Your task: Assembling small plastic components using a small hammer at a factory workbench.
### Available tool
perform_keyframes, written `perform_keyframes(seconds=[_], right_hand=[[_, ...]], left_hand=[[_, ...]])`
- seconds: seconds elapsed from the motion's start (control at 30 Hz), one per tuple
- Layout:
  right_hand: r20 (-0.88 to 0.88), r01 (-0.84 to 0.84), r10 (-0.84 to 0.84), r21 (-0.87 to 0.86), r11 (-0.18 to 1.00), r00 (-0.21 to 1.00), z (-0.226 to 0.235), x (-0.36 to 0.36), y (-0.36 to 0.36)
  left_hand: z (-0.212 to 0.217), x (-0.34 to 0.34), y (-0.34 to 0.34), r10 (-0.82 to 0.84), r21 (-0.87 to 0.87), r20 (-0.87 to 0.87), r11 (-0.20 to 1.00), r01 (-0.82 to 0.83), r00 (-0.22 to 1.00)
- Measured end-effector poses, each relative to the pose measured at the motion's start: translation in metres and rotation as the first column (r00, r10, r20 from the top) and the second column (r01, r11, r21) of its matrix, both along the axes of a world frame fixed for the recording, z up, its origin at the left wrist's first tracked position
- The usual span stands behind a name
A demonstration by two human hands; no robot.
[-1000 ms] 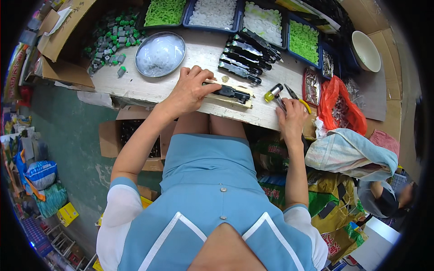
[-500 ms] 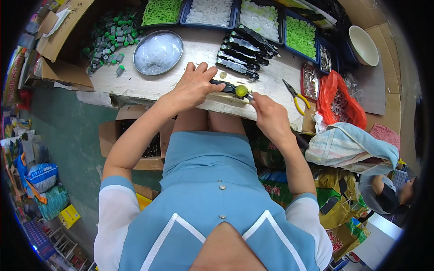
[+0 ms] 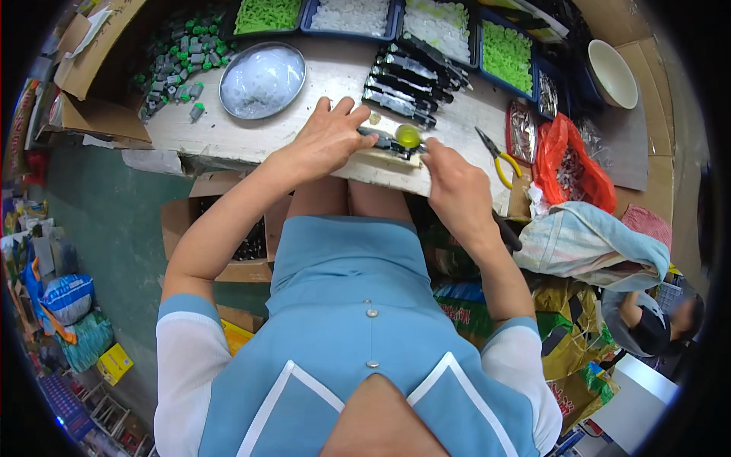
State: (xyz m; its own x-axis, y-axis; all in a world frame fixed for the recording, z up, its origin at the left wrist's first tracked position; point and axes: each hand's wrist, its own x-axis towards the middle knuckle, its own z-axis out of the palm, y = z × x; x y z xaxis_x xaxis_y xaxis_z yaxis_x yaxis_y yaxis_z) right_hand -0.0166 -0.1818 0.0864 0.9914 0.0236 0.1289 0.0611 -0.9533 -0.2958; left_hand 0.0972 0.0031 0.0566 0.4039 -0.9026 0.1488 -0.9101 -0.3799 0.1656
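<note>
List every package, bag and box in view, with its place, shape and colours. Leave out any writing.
Red plastic bag: right end of the table, crumpled, open.
Cardboard box: table's left end, brown, flaps open.
Cardboard box under the table: brown, open, dark parts inside.
Yellow carton: floor at left, small, rectangular.
Blue and white sack: floor at left, stuffed.
Green and yellow bags: floor at right, printed, crumpled.

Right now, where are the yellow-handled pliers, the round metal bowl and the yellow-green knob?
yellow-handled pliers [image 3: 499, 158], head view, on the handles.
round metal bowl [image 3: 262, 79], head view, on its middle.
yellow-green knob [image 3: 408, 135], head view, on its top.
</note>
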Motion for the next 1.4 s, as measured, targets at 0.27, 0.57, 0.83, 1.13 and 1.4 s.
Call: perform_keyframes(seconds=[0.27, 0.57, 0.83, 1.13, 1.4], right_hand=[[-0.199, -0.036, 0.018, -0.087, 0.996, 0.98, 0.006, 0.007, -0.007], [-0.083, -0.035, 0.028, -0.086, 0.996, 0.996, -0.012, -0.002, 0.0], [-0.175, -0.038, 0.031, -0.038, 0.999, 0.984, 0.008, 0.014, -0.008], [-0.159, -0.099, 0.115, 0.103, 0.99, 0.98, -0.004, 0.032, 0.008], [-0.251, -0.035, 0.059, 0.1, 0.994, 0.966, 0.003, 0.066, 0.004]], left_hand=[[-0.003, -0.004, 0.001, 0.02, 0.074, 0.042, 0.997, -0.023, 0.999], [-0.002, -0.005, -0.001, 0.007, 0.085, 0.026, 0.996, -0.009, 1.0], [-0.006, 0.012, 0.002, 0.102, -0.133, -0.317, 0.98, -0.15, 0.943], [-0.019, 0.001, 0.005, 0.185, -0.282, -0.355, 0.913, -0.294, 0.916], [-0.037, -0.029, 0.007, 0.369, -0.464, -0.079, 0.809, -0.361, 0.926]])
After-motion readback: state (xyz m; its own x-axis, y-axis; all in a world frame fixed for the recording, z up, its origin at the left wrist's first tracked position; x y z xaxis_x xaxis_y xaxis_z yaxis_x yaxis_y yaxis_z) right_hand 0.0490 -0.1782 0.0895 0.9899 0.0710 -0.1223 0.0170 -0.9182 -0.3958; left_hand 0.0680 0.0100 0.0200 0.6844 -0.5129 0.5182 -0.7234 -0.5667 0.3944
